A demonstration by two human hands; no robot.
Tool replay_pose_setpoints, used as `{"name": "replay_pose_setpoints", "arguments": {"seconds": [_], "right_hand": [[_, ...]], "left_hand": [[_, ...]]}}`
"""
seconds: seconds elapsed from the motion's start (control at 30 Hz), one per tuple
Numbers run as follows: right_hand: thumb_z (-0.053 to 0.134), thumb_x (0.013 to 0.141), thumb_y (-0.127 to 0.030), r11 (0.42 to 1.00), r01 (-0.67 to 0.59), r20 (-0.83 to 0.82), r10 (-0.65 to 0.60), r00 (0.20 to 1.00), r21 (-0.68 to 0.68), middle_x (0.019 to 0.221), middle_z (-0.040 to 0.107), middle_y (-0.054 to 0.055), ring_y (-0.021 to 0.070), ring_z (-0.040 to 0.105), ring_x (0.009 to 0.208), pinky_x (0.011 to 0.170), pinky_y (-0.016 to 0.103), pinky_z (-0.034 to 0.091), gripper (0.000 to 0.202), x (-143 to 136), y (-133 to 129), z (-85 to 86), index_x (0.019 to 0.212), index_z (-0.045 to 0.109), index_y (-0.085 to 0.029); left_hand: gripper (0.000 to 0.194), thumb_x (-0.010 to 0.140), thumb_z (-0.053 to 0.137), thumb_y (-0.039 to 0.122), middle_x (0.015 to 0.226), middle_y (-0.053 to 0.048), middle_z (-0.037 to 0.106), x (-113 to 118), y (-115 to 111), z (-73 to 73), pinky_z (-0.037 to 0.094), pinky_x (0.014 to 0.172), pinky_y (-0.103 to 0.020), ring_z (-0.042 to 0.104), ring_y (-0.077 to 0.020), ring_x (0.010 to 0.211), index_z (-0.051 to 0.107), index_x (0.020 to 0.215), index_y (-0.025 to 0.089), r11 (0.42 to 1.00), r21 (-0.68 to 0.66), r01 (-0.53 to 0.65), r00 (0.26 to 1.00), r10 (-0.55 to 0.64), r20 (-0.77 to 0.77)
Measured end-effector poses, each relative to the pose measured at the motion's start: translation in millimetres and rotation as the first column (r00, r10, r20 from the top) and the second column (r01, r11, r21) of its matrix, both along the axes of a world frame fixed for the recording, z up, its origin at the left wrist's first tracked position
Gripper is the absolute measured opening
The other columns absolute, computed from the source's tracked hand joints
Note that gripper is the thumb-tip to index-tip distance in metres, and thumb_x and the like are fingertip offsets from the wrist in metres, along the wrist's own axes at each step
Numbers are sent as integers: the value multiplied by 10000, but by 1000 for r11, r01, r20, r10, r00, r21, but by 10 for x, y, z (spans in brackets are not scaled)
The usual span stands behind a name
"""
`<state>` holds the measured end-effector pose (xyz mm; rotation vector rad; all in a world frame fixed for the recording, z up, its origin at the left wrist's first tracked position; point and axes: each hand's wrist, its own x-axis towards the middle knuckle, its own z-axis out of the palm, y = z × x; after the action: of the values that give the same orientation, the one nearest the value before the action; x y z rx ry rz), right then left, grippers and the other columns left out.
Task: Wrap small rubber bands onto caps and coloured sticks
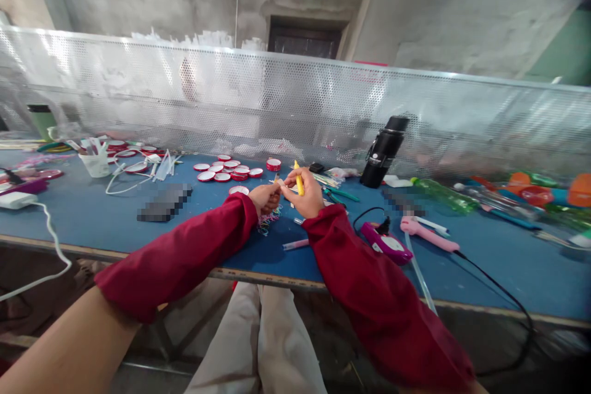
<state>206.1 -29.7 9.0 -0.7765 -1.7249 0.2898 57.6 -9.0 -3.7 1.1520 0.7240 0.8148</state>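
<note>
Two-handed pinch above the blue tabletop [258, 255], with left hand [265, 198] and right hand [307, 194] closed almost fingertip to fingertip about a small piece [277, 178], too tiny to name. Also gripped in the right, nearly upright: a yellow pen-like tube [300, 182]; cannot tell its contents. To work well, steady with the left, move only the right fingertips, and keep the tube clear of the pinch. Just beneath, easily snagged: a tangle of multicoloured strings [270, 218]. Beside the right sleeve, liable to roll: a clear pen [295, 245]. Beyond, spread across the table: red-rimmed round tins [222, 176]. Farther right: a purple power strip [386, 243], a pink corded glue gun [431, 235], by appearance, and a black thermos [385, 152].
</note>
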Motion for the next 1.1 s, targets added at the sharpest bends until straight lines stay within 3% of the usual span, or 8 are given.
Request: {"name": "replay_pose_setpoints", "arguments": {"seconds": [0.13,0.37,0.47,0.57,0.67,0.8,1.1], "right_hand": [[670,767,-430,1000,9,8,-9,1000,-4,803,633,3,168,640,749,774,331,523,303,-2,-9,-1,923,493,-239],[707,734,-409,999,39,62,-41,997,31,863,659,25,195,646,817,798,340,505,334,23,-14,2,974,563,-226],[573,838,-481,999,51,-41,-50,998,14,842,670,33,188,636,780,777,343,505,337,20,-29,20,1048,607,-220],[385,918,-525,997,52,-187,-61,980,-53,697,614,17,161,585,644,640,308,491,434,22,-24,33,1043,656,-210],[447,878,-473,993,60,-274,-86,958,-102,626,571,-6,140,542,571,565,278,459,342,34,12,26,947,649,-205],[524,789,-381,991,36,-388,-82,918,-126,576,564,-29,134,526,521,527,265,443,158,45,65,8,804,513,-224],[557,764,-329,990,-79,-379,29,925,-117,542,567,-48,109,501,480,501,239,417,133,26,72,-18,722,492,-221]], "left_hand": [[452,850,547,518,471,83,238,-23,-26,54,79,343,-181,164,-31,345,345,602,198,1000,-28,4,996,-2,85],[337,855,600,403,487,93,232,-31,-24,63,83,346,-163,177,-26,354,415,678,184,999,-20,36,978,-31,206],[352,853,611,390,486,101,209,-45,43,42,77,347,-162,167,-24,357,383,674,190,996,24,-87,959,77,274],[391,842,632,384,489,106,191,-80,90,57,68,349,-163,161,-22,358,337,665,198,972,50,-231,929,205,309],[399,853,618,370,485,105,195,-108,95,83,60,350,-165,157,-20,357,315,657,200,962,59,-265,922,235,309],[384,855,610,346,478,106,198,-104,83,77,61,355,-167,150,-21,353,314,658,201,960,77,-269,928,237,288],[381,852,601,359,466,111,219,-70,55,49,60,361,-180,158,-24,342,311,658,204,954,169,-249,953,210,220]]}}
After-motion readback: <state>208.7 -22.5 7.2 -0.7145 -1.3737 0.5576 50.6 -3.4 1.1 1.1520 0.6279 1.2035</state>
